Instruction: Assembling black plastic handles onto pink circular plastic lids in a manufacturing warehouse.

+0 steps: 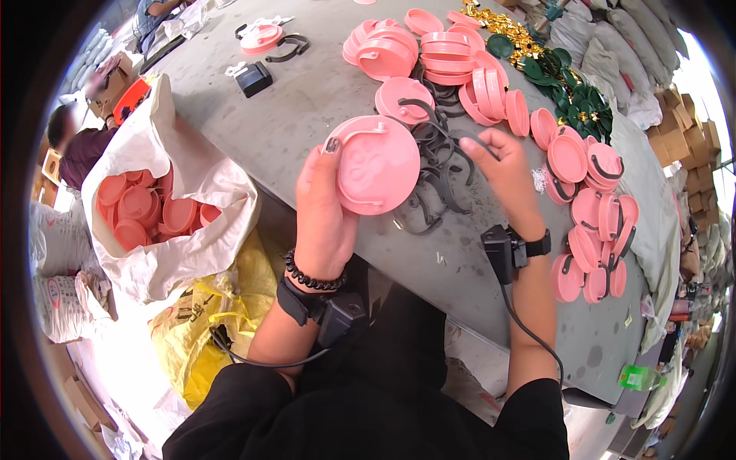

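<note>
I have the left hand (326,201) gripping the pink lid (383,170) over the table (222,115), the right hand (502,170) pinching one of the dark straps (446,184). Overlap hides its far end; if tangled, pulling could drag neighbours along.

The pink lid (387,170) looks smooth, glossy plastic; the dark curved strips (435,142), plastic; the tabletop (299,126), matt; the gold pieces (507,34), shiny.
</note>
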The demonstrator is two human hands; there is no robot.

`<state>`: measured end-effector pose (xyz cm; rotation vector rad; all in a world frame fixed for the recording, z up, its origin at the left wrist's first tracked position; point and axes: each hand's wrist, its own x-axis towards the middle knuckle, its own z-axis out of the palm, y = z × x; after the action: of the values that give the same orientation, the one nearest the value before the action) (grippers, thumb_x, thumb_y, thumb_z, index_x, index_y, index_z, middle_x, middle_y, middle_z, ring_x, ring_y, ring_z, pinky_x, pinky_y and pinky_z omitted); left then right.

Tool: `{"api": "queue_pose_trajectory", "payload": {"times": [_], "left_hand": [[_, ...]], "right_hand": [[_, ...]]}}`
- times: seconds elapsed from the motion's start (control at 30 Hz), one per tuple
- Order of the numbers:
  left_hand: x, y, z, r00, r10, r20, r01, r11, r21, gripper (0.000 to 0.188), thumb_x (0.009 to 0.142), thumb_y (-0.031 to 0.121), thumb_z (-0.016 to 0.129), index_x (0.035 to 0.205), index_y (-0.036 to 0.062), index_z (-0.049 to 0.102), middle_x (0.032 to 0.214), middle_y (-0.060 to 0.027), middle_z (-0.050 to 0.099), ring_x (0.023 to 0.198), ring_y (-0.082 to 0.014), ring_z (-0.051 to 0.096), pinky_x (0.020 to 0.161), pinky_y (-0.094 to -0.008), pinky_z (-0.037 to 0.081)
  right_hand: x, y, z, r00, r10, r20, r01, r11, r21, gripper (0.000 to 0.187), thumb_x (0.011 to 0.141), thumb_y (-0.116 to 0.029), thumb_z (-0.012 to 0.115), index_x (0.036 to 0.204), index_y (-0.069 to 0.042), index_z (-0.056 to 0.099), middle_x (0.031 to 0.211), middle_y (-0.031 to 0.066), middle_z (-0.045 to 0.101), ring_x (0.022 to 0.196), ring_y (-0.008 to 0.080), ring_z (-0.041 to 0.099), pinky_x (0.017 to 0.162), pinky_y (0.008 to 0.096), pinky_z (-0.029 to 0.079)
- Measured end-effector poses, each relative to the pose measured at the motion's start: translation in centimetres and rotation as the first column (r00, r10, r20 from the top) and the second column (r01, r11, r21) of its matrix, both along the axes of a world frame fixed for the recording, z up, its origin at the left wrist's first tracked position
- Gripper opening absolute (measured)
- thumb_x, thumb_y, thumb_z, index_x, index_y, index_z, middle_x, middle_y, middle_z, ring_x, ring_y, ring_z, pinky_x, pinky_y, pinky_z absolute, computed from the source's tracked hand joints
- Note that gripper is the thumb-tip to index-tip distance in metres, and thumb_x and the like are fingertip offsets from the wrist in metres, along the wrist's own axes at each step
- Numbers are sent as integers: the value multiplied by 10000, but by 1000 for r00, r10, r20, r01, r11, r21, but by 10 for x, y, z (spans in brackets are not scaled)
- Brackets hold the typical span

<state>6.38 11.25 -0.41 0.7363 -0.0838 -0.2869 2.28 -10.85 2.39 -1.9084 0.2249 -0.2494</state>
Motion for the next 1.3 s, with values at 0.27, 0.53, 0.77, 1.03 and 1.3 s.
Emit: {"api": "queue_pose_trajectory", "payload": {"times": [0.27, 0.53, 0.77, 1.03, 1.3], "left_hand": [[5, 14, 8, 937, -322, -133, 291, 933, -213, 423, 929, 254, 381, 1253, -17, 403, 1220, -151, 508, 1091, -259, 531, 886, -407, 466], [-7, 10, 27, 885, -441, -151, 404, 887, -224, 314, 936, 199, 399, 1145, -27, 464, 1084, -136, 572, 942, -210, 602, 768, -350, 530], [-8, 9, 27, 873, -463, -149, 431, 878, -206, 305, 943, 212, 394, 1114, -26, 481, 1039, -117, 587, 899, -191, 611, 734, -338, 540], [-7, 11, 27, 850, -513, -124, 491, 855, -167, 272, 936, 186, 403, 1099, -19, 474, 1011, -120, 590, 884, -188, 618, 695, -324, 556], [-11, 10, 25, 868, -495, -50, 487, 865, -117, 258, 935, 165, 397, 1102, -19, 467, 1038, -117, 574, 891, -174, 603, 738, -300, 526]], "right_hand": [[-36, 42, 53, 971, 237, -30, -234, 969, 76, 185, 839, -185, 626, 820, -14, 559, 667, -36, 513, 567, 21, 424, 505, 196, 338], [-38, 71, 45, 737, 616, 278, -122, 526, -842, 257, 596, -179, 747, 584, -95, 504, 618, -4, 457, 597, 198, 431, 668, 349, 312], [-42, 72, 49, 715, 672, 194, -158, 426, -891, 264, 614, -239, 724, 579, -140, 481, 626, -27, 427, 647, 167, 423, 688, 354, 286], [-39, 75, 44, 749, 609, 261, -45, 439, -897, 227, 619, -282, 725, 631, -161, 533, 637, -26, 451, 681, 171, 448, 708, 352, 312], [-35, 78, 35, 795, 557, 239, -16, 413, -910, 253, 627, -327, 705, 659, -147, 531, 647, -16, 483, 686, 182, 461, 704, 359, 322]]}}
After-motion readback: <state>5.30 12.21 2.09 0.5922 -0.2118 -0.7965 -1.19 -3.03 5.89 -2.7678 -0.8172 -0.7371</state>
